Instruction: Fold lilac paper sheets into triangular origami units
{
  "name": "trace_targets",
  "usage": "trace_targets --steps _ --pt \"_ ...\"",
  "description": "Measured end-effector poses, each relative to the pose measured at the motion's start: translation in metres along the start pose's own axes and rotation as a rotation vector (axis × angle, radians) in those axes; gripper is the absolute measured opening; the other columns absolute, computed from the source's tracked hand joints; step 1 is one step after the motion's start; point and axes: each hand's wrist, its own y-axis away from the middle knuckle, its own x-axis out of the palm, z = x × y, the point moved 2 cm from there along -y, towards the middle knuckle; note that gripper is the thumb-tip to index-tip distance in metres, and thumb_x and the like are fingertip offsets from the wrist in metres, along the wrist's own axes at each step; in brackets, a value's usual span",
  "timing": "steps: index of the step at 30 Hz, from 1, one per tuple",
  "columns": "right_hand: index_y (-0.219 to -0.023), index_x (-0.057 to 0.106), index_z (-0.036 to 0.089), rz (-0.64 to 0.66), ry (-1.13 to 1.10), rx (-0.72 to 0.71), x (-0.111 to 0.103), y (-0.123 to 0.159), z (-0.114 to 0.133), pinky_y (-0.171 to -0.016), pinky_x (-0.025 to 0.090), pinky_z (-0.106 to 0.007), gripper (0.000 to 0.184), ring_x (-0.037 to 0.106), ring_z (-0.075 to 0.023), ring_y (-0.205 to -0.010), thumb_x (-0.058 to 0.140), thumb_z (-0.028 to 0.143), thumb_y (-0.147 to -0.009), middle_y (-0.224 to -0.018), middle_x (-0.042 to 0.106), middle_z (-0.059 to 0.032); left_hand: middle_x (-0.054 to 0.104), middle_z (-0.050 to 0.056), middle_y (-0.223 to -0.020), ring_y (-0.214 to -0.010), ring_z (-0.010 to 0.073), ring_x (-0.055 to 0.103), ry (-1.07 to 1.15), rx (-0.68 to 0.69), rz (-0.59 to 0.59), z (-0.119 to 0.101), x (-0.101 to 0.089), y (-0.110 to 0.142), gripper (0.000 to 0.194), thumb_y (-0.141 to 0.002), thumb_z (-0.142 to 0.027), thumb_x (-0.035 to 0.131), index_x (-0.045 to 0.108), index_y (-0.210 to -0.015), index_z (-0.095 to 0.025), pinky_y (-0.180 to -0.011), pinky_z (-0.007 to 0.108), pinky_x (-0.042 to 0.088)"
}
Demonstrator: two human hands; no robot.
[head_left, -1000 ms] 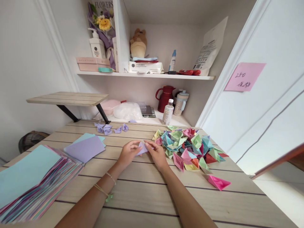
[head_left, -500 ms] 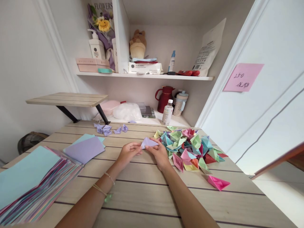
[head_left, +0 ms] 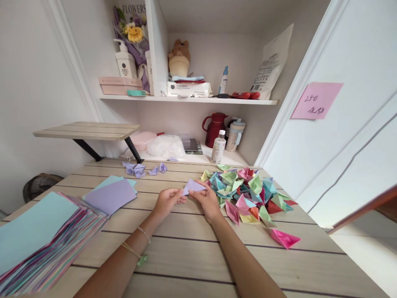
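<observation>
My left hand point(head_left: 166, 201) and my right hand point(head_left: 207, 200) meet over the middle of the wooden table point(head_left: 192, 256), both pinching a small folded lilac paper piece point(head_left: 192, 187) held just above the surface. The paper forms a flat pointed triangle that juts up between my fingertips. Right beside my right hand lies a pile of folded paper boats point(head_left: 248, 191) in pink, green, blue and yellow.
A thick stack of coloured paper sheets point(head_left: 40, 238) lies at the front left, with a loose lilac sheet point(head_left: 110, 195) beside it. Several small lilac folded pieces point(head_left: 144, 169) sit farther back. One pink boat point(head_left: 284, 238) lies apart at the right. Shelves with bottles and a red jug point(head_left: 215, 128) stand behind.
The lilac piece was pressed low between my fingers a second ago; it has since been lifted and turned so its triangular point shows. Both hands stayed in nearly the same place.
</observation>
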Motion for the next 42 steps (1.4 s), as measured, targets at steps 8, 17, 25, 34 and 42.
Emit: trace_targets --steps 8,17,25,34,42 --pt "-0.107 0.052 0.015 -0.040 -0.085 -0.012 -0.0017 -0.0025 -0.0029 -0.069 0.049 -0.033 0.060 0.062 -0.0160 -0.061 0.077 0.026 -0.054 -0.060 0.064 0.0013 0.070 0.013 -0.077 -0.062 0.0184 0.065 -0.006 -0.034 0.028 -0.0010 0.0001 0.0010 0.034 -0.066 -0.042 0.065 0.065 -0.075 -0.009 -0.066 0.031 0.052" --pt "-0.105 0.053 0.015 -0.025 -0.045 0.016 -0.0001 -0.0003 0.0009 -0.062 0.049 -0.028 0.060 0.062 -0.0149 -0.058 0.078 0.027 -0.052 -0.058 0.064 0.0021 0.068 0.007 -0.067 -0.061 0.0159 0.063 -0.060 0.070 0.060 0.0005 -0.0012 -0.0001 0.025 -0.070 -0.036 0.062 0.062 -0.070 -0.011 -0.067 0.030 0.051" --pt "-0.098 0.057 0.015 0.066 0.088 0.036 0.0000 0.0010 -0.0011 -0.055 0.046 -0.023 0.053 0.059 -0.0128 -0.053 0.077 0.027 -0.051 -0.056 0.064 0.0028 0.068 0.007 -0.071 -0.066 0.0180 0.064 -0.163 0.127 0.124 -0.0004 0.0027 0.0032 0.027 -0.068 -0.038 0.063 0.062 -0.075 -0.012 -0.065 0.028 0.050" --pt "-0.067 0.064 0.013 0.136 0.014 0.051 0.0053 -0.0008 -0.0019 -0.058 0.051 -0.030 0.035 0.064 -0.0189 -0.061 0.068 0.048 -0.060 -0.060 0.066 -0.0053 0.070 0.009 -0.068 -0.066 0.0211 0.066 -0.016 -0.052 0.070 0.0008 -0.0003 0.0007 0.033 -0.062 -0.041 0.068 0.061 -0.071 -0.010 -0.063 0.029 0.051" --pt "-0.060 0.058 0.015 0.049 -0.095 0.053 0.0076 0.0001 -0.0020 -0.049 0.051 -0.032 0.043 0.064 -0.0229 -0.058 0.061 0.058 -0.062 -0.053 0.064 -0.0066 0.070 0.013 -0.077 -0.070 0.0197 0.066 0.013 -0.086 0.189 -0.0040 -0.0047 0.0017 0.033 -0.067 -0.037 0.066 0.063 -0.084 -0.008 -0.070 0.031 0.049"
